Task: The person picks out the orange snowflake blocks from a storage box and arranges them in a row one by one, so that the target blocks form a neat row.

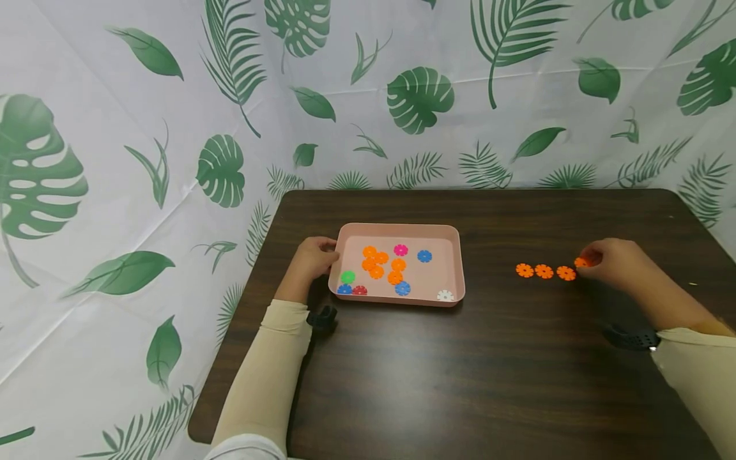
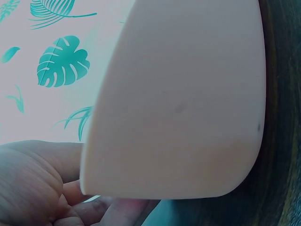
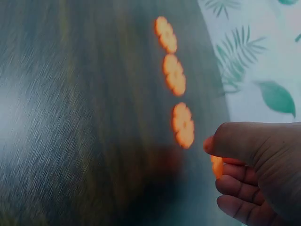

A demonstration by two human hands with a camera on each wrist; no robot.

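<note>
from my feed, i see an orange disc (image 1: 581, 262) pinched by the right hand (image 1: 614, 263), its fingers hiding part of it; the visible sliver runs steeply in the right wrist view. just to its left, three orange discs (image 1: 544, 271) lie flat in a sideways row on the brown table (image 1: 402, 377). farther left, the left hand (image 1: 312, 260) grips the edge of a pink tray (image 1: 432, 276) holding coloured discs (image 1: 424, 256).

At left we see a smooth cream fabric sleeve (image 1: 261, 377) with white cloth (image 1: 247, 446) at its near end and a black wrist strap (image 1: 322, 319); at right, a matching cream sleeve (image 1: 698, 383) and a black perforated wristband (image 1: 631, 338).
</note>
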